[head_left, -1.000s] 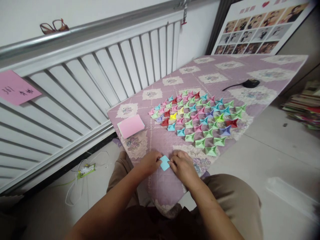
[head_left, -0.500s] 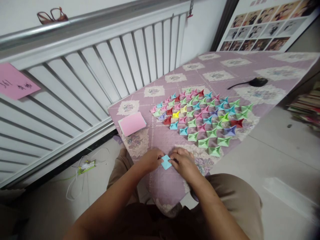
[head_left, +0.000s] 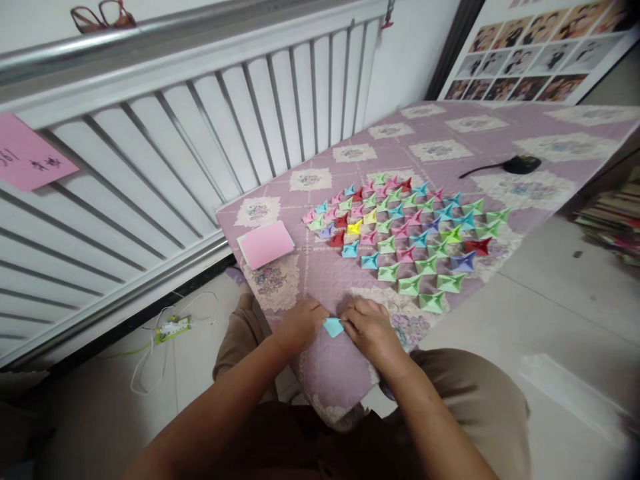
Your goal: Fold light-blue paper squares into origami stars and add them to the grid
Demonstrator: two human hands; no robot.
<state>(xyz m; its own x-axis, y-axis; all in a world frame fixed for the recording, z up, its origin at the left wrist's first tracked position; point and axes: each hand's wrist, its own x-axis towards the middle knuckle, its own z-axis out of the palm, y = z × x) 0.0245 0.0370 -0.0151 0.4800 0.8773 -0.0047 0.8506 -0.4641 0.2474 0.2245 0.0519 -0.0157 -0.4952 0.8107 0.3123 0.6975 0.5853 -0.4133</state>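
Note:
A small light blue folded paper [head_left: 333, 327] is held low over the near corner of the cloth-covered table [head_left: 335, 373]. My left hand [head_left: 303, 323] pinches its left corner, and my right hand [head_left: 367, 325] grips the right corner. Fingertips hide both ends of the paper's upper edge. Beyond my hands stand several rows of small folded paper pieces [head_left: 387, 245] in green, blue, pink, red, yellow and purple. A stack of pink paper sheets [head_left: 267, 245] lies at the table's left edge.
A black object with a thin tail [head_left: 521, 164] lies at the far right of the table. The white radiator [head_left: 225, 127] borders its left side, with glasses [head_left: 103, 17] above. A power strip [head_left: 173, 329] with cables is on the floor.
The blue paper, a full diamond before, now shows as a smaller shape with a nearly straight upper edge, its top part folded over. Both hands still hold its sides.

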